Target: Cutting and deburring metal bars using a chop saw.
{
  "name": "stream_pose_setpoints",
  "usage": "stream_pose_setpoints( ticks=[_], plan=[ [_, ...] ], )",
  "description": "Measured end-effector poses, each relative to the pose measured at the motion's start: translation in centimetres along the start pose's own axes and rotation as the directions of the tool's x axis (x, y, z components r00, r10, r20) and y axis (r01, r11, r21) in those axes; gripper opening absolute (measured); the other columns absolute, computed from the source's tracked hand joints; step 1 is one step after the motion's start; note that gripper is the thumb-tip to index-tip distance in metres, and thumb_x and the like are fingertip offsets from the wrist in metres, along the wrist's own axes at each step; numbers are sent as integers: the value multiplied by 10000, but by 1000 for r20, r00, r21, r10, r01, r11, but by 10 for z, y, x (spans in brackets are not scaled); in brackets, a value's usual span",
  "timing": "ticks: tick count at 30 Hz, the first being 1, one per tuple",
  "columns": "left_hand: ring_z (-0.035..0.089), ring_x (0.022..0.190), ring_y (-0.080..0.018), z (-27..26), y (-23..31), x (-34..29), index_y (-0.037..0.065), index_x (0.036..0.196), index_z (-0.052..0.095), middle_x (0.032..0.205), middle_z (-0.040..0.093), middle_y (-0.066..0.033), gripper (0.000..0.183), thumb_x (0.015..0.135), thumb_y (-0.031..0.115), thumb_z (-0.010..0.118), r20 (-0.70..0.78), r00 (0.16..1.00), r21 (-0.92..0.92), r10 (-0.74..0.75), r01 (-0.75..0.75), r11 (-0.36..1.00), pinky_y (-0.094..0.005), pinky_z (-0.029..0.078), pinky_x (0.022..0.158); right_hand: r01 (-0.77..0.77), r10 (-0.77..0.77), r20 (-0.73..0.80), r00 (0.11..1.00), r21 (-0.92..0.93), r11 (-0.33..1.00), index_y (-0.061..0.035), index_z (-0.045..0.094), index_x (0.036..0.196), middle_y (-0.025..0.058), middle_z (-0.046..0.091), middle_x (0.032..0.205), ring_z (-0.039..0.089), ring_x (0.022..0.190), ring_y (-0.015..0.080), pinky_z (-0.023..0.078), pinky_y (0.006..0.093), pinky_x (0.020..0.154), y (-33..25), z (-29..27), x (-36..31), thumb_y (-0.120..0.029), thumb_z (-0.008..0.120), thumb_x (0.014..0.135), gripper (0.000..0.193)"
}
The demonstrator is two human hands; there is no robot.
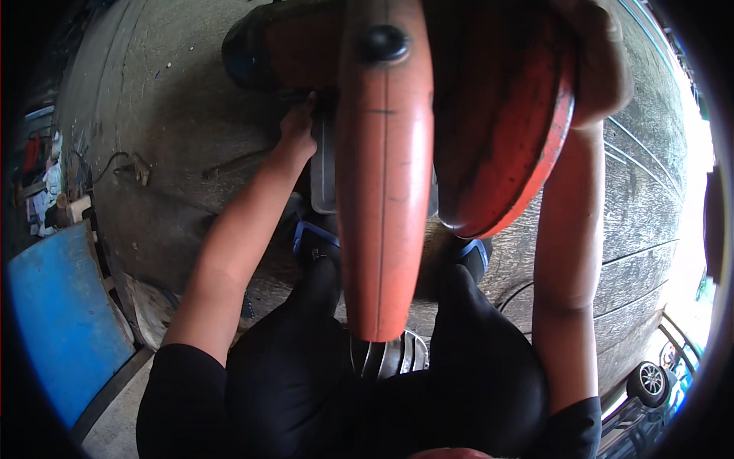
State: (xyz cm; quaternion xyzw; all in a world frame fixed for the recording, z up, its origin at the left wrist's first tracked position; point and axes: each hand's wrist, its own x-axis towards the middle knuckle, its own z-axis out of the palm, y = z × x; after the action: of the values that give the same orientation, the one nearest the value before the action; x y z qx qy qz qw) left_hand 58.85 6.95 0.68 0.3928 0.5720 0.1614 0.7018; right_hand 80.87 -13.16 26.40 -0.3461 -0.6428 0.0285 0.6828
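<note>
A large orange-red chop saw stands between my feet, its long handle (386,183) with a black button rising close to the camera. On its right side is the red, round blade guard (527,168), scuffed along its rim. My right hand (604,69) is wrapped over the guard's outer right edge, slightly blurred. On the other side, my left hand (298,130) reaches in low beside the dark motor housing (283,53), near the grey base (324,176). Shadow hides most of its fingers and whatever they touch.
Worn wooden boards (176,145) lie under the saw. A blue panel (69,314) stands at the left, with cluttered items (50,191) behind it. Under me is a ribbed metal part (390,356). A vehicle wheel (650,382) shows at the far right.
</note>
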Motion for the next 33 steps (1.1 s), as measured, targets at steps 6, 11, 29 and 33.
stream_pose_setpoints(
  ticks=[6, 11, 29, 33],
  plan=[
    [493, 1165, -223, 6, -2, 3, 26, 1205, 586, 1275, 558, -138, 452, 864, 296, 708, -42, 999, 13, -11, 12, 1000, -400, 369, 974, -5, -1, -157, 988, -42, 999, 13, 545, 675, 167, 545, 812, 477, 806, 264, 366, 371, 752, 0, 15, -3, -247, 464, 776, 291],
    [510, 1146, -218, 2, -5, 6, 12, 1185, 593, 1250, 578, -130, 457, 845, 283, 733, 38, 999, -76, -2, 5, 997, -401, 382, 958, 85, -85, -5, 996, 4, 996, 4, 548, 678, 153, 534, 825, 462, 832, 264, 345, 377, 778, 3, 7, -4, -231, 461, 764, 265],
    [591, 1023, -191, -7, -52, 50, 50, 1179, 607, 1101, 640, -83, 275, 930, 163, 576, 97, 842, 345, 531, -529, 775, -350, 451, 877, -80, 63, -60, 996, -336, 939, 1, 595, 663, 130, 523, 901, 444, 921, 260, 311, 369, 885, -14, 6, -23, -305, 502, 737, 328],
    [610, 982, -202, -11, -50, 59, 34, 1142, 618, 1055, 652, -91, 247, 910, 115, 594, 135, 989, -254, 61, -25, 967, -374, 470, 866, -41, 59, 71, 996, -231, 972, 19, 636, 845, 181, 561, 1007, 483, 1026, 324, 343, 410, 933, -14, -9, -26, -242, 490, 788, 304]
  ],
)
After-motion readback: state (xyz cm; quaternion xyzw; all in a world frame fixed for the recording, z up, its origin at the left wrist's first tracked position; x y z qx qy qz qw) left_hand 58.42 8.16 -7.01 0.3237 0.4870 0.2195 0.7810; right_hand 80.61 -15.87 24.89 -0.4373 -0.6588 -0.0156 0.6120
